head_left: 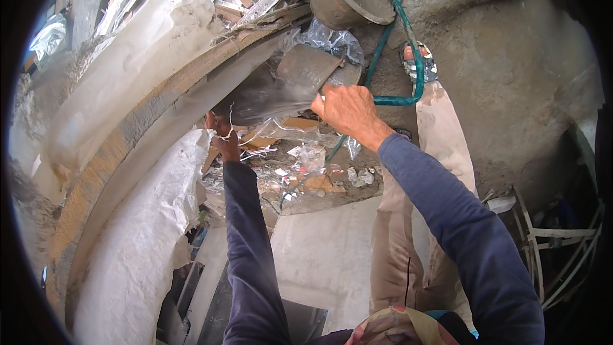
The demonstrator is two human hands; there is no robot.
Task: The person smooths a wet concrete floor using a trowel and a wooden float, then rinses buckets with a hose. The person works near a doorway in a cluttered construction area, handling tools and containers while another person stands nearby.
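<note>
My right hand (350, 112) is closed round the end of a green hose (397, 100). From it a fan of water (281, 103) sprays leftward over a dark, smeared surface. My left hand (223, 135) sits at the left end of that spray, its fingers curled at the edge of the dark thing, whose kind the water hides. Just beyond the spray lies a grey, mud-coated bucket (308, 67) on its side. Clear plastic sheeting (332, 41) is bunched behind it.
A second muddy bucket (351, 0) stands at the far side. A curved, dirty rim (128, 128) sweeps along the left, beside a white sack (147, 230). Scraps and plastic litter (306, 160) cover the ground below my hands. A metal frame (543, 236) lies at right.
</note>
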